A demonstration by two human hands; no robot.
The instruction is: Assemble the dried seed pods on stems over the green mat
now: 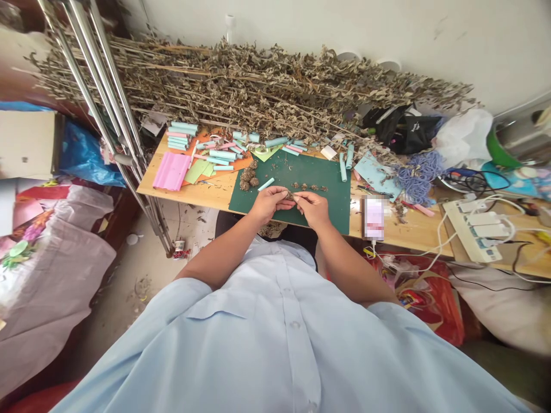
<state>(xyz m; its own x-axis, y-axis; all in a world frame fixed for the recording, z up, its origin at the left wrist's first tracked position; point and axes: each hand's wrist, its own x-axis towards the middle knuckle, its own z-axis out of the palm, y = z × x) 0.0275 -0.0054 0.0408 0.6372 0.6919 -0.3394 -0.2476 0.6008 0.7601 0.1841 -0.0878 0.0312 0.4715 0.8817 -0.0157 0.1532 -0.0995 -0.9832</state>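
Over the front of the green cutting mat [331, 206], my left hand [271, 203] and my right hand [313, 207] meet with fingers pinched together. Between their fingertips is a small brown piece of dried plant [291, 196], partly covered by the fingers. Just beyond my left hand lies a pale blue paper roll [266, 184]. A heap of brown balls of dried plant [247, 176] sits at the mat's left side. Past my right hand, several small brown clumps [305, 186] form a short row.
Dried leafy stalks [258, 86] are piled along the wall. Blue and pink paper rolls [222, 155] and pink sheets [172, 170] cover the table's left. On the right are a phone [373, 219], purple yarn [417, 175] and a power strip [471, 229]. Metal poles [107, 86] stand left.
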